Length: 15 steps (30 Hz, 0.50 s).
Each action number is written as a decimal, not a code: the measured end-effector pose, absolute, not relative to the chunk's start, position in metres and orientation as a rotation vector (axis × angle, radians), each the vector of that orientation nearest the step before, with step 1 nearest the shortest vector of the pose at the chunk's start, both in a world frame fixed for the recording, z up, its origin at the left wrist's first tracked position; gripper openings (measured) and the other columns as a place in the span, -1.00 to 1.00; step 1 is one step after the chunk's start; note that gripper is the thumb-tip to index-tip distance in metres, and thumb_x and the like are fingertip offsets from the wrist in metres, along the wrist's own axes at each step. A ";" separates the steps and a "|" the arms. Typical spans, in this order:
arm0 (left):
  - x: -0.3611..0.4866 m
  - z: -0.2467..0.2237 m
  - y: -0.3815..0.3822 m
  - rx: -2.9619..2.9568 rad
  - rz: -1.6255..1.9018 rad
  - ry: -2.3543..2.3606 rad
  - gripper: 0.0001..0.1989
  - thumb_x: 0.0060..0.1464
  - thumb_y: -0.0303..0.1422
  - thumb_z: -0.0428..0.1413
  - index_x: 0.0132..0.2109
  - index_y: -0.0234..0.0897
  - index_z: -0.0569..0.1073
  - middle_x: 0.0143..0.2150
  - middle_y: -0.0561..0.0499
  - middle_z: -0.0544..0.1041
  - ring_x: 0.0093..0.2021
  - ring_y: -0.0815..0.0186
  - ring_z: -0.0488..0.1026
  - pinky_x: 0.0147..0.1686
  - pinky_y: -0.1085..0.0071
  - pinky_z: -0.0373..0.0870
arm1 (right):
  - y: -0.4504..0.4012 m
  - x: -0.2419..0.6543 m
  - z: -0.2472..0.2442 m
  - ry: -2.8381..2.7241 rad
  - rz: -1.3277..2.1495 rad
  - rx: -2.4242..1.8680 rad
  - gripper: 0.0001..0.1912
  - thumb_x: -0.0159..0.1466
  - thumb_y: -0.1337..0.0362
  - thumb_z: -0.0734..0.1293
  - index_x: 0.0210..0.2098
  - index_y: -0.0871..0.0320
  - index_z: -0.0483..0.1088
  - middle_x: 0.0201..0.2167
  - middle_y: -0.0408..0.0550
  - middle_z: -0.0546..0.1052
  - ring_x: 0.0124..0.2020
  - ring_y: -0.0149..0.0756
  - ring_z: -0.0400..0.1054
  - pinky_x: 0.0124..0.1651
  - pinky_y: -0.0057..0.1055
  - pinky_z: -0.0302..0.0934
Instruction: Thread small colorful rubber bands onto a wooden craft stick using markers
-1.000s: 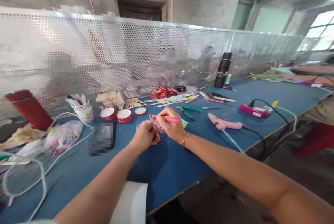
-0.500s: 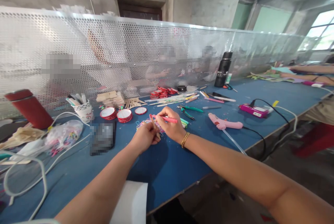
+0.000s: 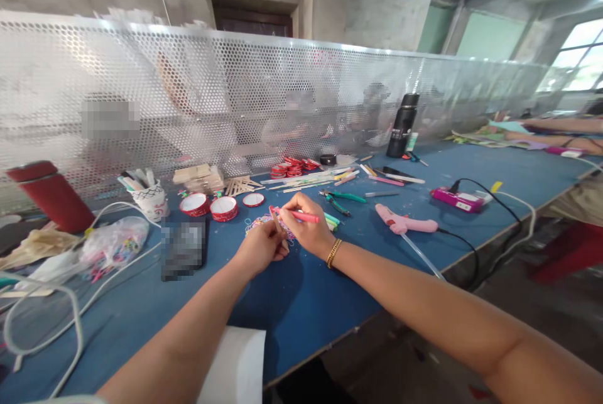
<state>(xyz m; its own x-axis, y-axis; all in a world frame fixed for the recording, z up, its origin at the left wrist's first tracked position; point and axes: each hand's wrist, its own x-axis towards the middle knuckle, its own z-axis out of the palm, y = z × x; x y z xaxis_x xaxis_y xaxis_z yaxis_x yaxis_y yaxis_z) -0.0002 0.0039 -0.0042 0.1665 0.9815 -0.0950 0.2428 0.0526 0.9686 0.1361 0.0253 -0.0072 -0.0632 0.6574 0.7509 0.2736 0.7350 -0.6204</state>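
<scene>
My left hand (image 3: 262,245) is closed on a flat wooden craft stick (image 3: 277,223), which stands up tilted between thumb and fingers. A red marker pen (image 3: 306,217) is pinched in my right hand (image 3: 305,222), its tip against the upper end of the stick, where a red patch shows. Both hands are close together over a pile of small coloured rubber bands (image 3: 257,223), partly hidden by them. Just beyond my right hand lie several pale-bodied pens (image 3: 332,220) and green-handled pliers (image 3: 346,196).
A pink glue gun (image 3: 405,220) and a magenta power strip (image 3: 456,200) lie to the right. Round red-edged containers (image 3: 224,208), a cup of pens (image 3: 147,198), a dark phone (image 3: 184,250) and a red bottle (image 3: 53,196) are to the left. A perforated metal screen (image 3: 264,96) stands behind.
Both hands hold nearly the same pose, pen still at the stick's end. The whole view has shifted very slightly.
</scene>
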 end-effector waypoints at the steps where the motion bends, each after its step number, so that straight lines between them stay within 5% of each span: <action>1: 0.000 -0.004 0.004 1.405 0.903 1.276 -0.91 0.07 -0.41 0.11 -0.39 -0.27 0.36 -0.56 0.07 0.46 -0.59 0.41 0.41 -0.55 0.51 0.37 | 0.025 0.136 -0.007 -1.660 0.363 -0.762 -0.88 0.24 0.24 0.26 -0.42 0.11 0.29 -0.48 -0.18 0.43 -0.44 -0.37 0.33 -0.32 -0.42 0.20; 15: -0.001 0.001 0.001 1.485 0.867 1.369 -0.97 0.03 -0.45 0.10 -0.32 -0.32 0.42 -0.51 0.07 0.49 -0.60 0.46 0.43 -0.63 0.59 0.24 | 0.028 0.141 -0.008 -1.676 0.279 -0.720 -0.89 0.28 0.25 0.23 -0.28 0.10 0.37 -0.35 -0.10 0.50 -0.29 -0.28 0.39 -0.15 -0.36 0.25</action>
<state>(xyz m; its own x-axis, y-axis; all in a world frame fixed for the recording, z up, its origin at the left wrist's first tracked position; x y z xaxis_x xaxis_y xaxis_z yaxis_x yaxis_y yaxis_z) -0.0012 0.0008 0.0011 0.1377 0.9871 -0.0812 0.3486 0.0284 0.9368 0.1407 0.0283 -0.0080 -0.0772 0.5958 0.7994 0.3051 0.7774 -0.5500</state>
